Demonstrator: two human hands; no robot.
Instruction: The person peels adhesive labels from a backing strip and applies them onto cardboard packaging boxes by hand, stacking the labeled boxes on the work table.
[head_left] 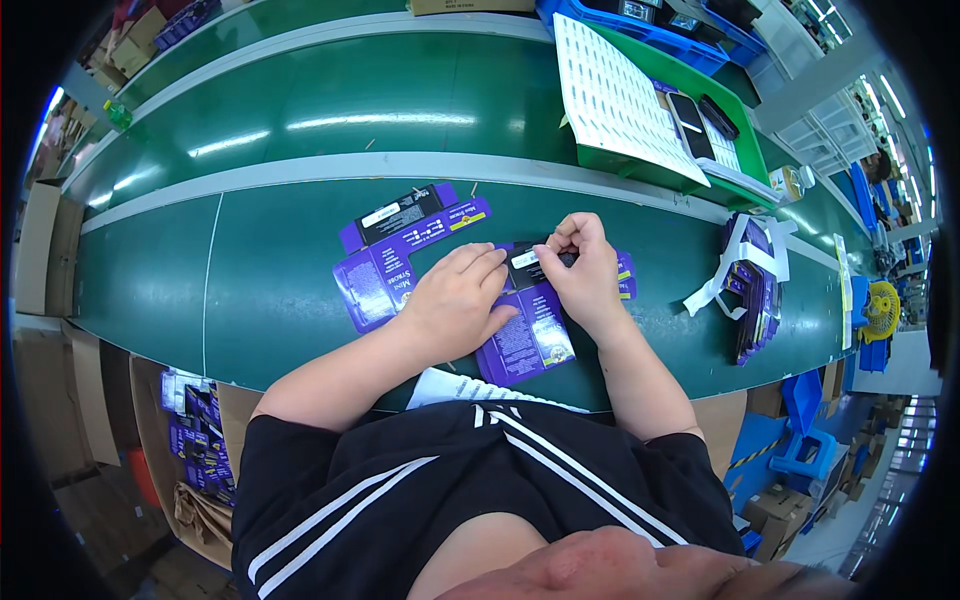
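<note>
Two flat, unfolded purple cartons lie on the green bench in front of me. My left hand (452,305) rests with its fingers stretched out, between the left carton (365,285) and the right carton (525,335), covering parts of both. A white label (524,259) shows on the right carton's black panel. At the label's right end, my right hand (588,275) has its thumb down on the panel and its fingers curled in. Whatever lies between those fingertips is hidden. The left carton also bears a white label on its black panel (398,214).
A green bin (622,160) at the back right carries label sheets (620,100) and a phone (688,125). Right of me lies a stack of purple cartons (757,290) with white strips around it. An open cardboard box (235,410) at lower left holds more purple cartons.
</note>
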